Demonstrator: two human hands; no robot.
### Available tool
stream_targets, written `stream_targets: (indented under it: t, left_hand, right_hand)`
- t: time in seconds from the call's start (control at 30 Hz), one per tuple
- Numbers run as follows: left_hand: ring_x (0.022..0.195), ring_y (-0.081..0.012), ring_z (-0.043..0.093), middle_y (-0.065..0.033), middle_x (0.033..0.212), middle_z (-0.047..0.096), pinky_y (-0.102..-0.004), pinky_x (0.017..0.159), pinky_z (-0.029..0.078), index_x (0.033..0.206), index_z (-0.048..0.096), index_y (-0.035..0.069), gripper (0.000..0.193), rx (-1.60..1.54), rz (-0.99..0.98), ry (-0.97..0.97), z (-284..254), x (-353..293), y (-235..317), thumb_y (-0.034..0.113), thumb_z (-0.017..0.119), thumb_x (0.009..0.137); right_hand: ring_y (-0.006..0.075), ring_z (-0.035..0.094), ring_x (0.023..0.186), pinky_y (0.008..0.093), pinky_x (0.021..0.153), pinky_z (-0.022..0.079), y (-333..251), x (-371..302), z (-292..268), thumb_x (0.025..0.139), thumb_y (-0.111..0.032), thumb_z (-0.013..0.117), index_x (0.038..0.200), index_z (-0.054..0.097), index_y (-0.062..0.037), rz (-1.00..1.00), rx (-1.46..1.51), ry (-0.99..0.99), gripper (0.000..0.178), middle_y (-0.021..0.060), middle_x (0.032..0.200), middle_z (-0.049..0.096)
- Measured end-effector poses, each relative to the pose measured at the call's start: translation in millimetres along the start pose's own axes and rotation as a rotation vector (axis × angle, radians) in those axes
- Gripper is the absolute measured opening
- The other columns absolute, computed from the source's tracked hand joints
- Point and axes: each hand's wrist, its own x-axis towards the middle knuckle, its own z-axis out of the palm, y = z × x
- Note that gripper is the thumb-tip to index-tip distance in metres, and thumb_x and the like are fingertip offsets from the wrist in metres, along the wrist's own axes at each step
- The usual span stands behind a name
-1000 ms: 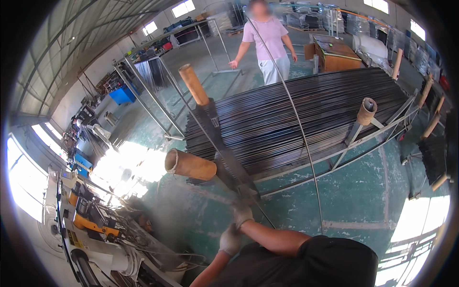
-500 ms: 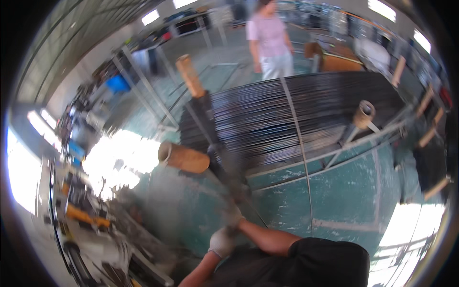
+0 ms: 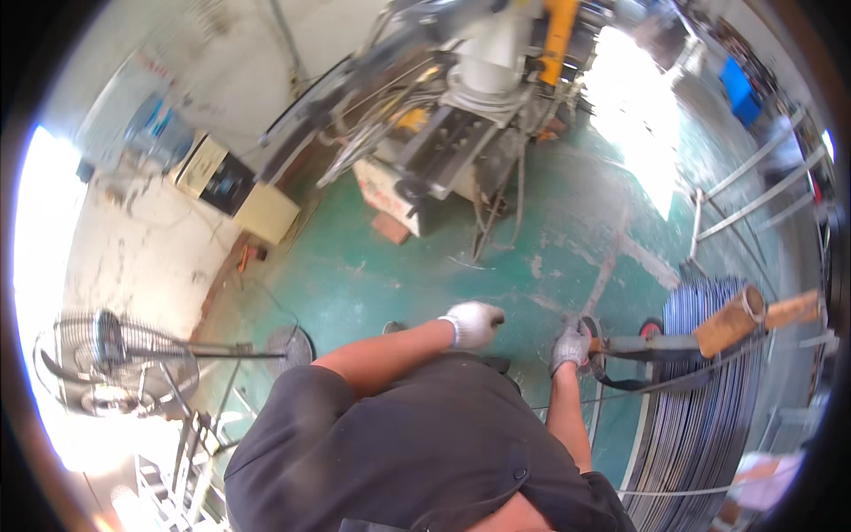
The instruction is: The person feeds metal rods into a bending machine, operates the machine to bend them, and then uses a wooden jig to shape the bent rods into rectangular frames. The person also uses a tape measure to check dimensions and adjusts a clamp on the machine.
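Observation:
My left hand (image 3: 474, 324), in a white knit glove, is closed in front of my body above the floor. A dark spot shows at its fingers, too small to name. To the right, my right hand (image 3: 570, 347), in a greyed glove, is closed at the near end of a dark strap (image 3: 618, 384) that loops below a metal bar (image 3: 651, 344). A brown cardboard tube (image 3: 729, 326) is fitted over the bar's far part. Beneath lies a stack of thin dark sheets (image 3: 700, 426) with a pale band across it.
A white and orange machine (image 3: 483, 75) with hoses stands ahead. At the left are a standing fan (image 3: 115, 359), its round base (image 3: 290, 348) and a water dispenser (image 3: 232, 188). Metal frames (image 3: 753, 195) stand at the right. A brick (image 3: 390, 228) lies by the machine.
My view has swung left, from the sheet stack to the machine and wall. My hands, close together before, are now apart; the left one is away from the bar.

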Motion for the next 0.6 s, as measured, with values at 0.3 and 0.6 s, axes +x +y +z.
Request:
stream_targets:
  t: [0.3, 0.6]
  left_hand:
    - [0.086, -0.0294, 0.077, -0.0208, 0.110, 0.079, -0.0413, 0.085, 0.061, 0.127, 0.075, 0.004, 0.038, -0.339, -0.403, 0.340, -4, -169, -269, 0.017, 0.059, 0.095]
    - [0.105, -0.0324, 0.076, -0.0188, 0.110, 0.080, -0.0399, 0.095, 0.058, 0.120, 0.077, 0.001, 0.035, -0.576, -0.648, 0.706, -64, -218, -478, 0.017, 0.063, 0.093]
  right_hand:
    - [0.0107, 0.051, 0.054, 0.0316, 0.053, 0.039, 31, -95, 214, 0.108, -0.039, 0.065, 0.091, 0.076, -0.0013, -0.312, -0.361, -0.360, 0.043, 0.0004, 0.065, 0.059]
    - [0.0390, 0.074, 0.094, 0.0443, 0.087, 0.054, 41, -192, 316, 0.103, -0.041, 0.066, 0.109, 0.076, 0.0029, -0.442, -0.864, -0.461, 0.045, 0.0266, 0.101, 0.076]
